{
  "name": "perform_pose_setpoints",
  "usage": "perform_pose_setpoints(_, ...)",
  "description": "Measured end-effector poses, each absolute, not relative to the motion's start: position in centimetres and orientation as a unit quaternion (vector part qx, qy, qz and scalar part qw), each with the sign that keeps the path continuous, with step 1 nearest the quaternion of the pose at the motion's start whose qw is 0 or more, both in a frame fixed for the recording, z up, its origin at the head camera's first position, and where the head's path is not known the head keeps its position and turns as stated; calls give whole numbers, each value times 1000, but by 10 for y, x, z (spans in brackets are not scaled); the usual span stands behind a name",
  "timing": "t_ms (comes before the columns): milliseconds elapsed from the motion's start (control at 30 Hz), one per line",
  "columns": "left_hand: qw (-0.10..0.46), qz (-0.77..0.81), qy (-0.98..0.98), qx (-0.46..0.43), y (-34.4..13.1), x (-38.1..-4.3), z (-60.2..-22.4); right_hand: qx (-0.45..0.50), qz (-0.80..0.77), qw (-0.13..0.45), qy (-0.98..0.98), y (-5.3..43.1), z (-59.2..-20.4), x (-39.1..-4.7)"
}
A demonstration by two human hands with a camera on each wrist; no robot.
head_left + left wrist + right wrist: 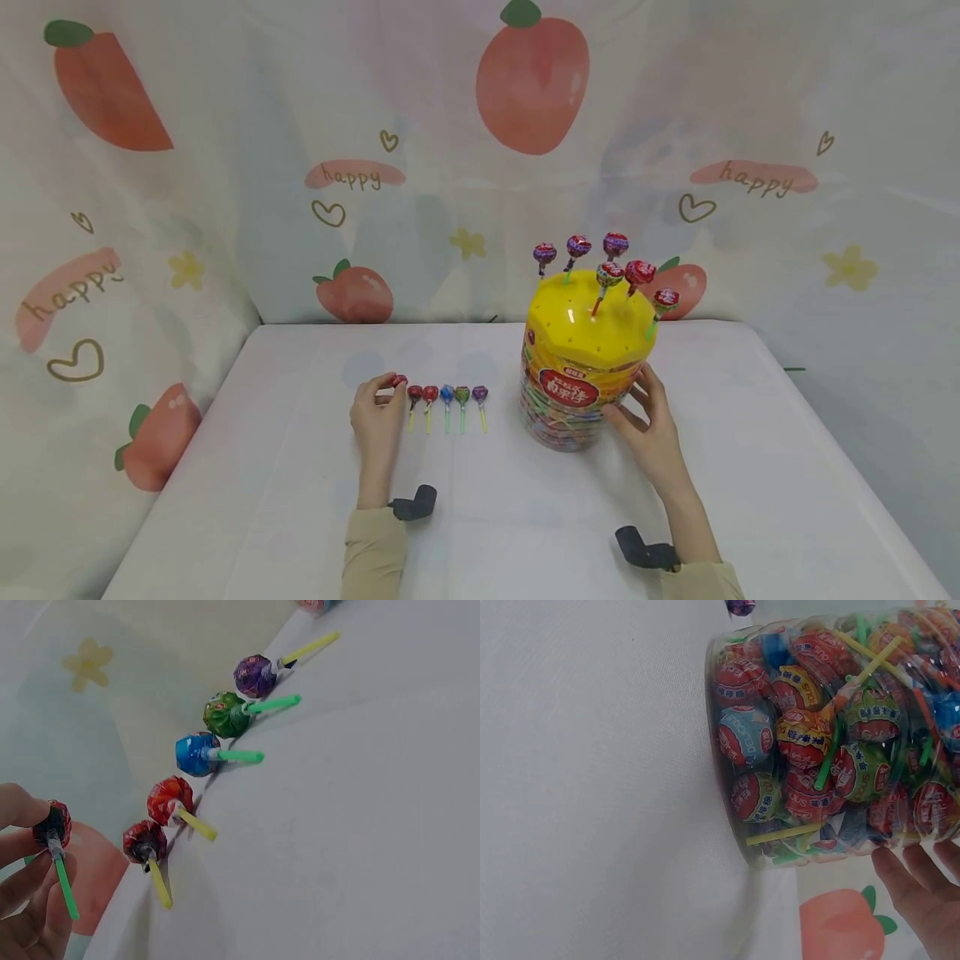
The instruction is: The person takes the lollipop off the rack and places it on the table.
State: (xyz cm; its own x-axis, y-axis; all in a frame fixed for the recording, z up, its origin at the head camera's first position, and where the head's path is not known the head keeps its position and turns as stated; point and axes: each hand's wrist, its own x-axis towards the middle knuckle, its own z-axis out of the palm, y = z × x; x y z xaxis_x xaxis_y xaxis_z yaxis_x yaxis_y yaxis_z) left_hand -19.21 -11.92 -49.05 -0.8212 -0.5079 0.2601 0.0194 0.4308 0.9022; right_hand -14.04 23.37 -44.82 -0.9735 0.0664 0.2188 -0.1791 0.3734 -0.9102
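My left hand [377, 425] pinches a dark red wrapped lollipop [52, 825] by its head, the green stick pointing down toward the wrist. It is at the left end of a row of several lollipops on the table, including a dark red one [145, 844], a red one [170, 801], a blue one [198, 754], a green one [226, 715] and a purple one [256, 676]. My right hand [652, 433] holds the right side of a large clear jar [558, 421] of lollipops, thumb toward the label. Several lollipops stand upright in its yellow lid [581, 329].
The table [495, 517] has a white cover. A cloth backdrop [435, 100] printed with fruit and hearts hangs behind it and along the left. Small holes dot the jar's lid. Black wrist mounts [415, 504] stick out inward from both wrists.
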Motion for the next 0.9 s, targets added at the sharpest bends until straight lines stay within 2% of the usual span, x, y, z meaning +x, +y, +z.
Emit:
perform_pose_setpoints(400,220,-489,-828,164,-132,-202,-510,31,551,109,-827,235,-448,-141)
perform_pose_setpoints(900,206,-445,-852,183,-130,-208,-517,31,549,110,-828,235,-449,-142)
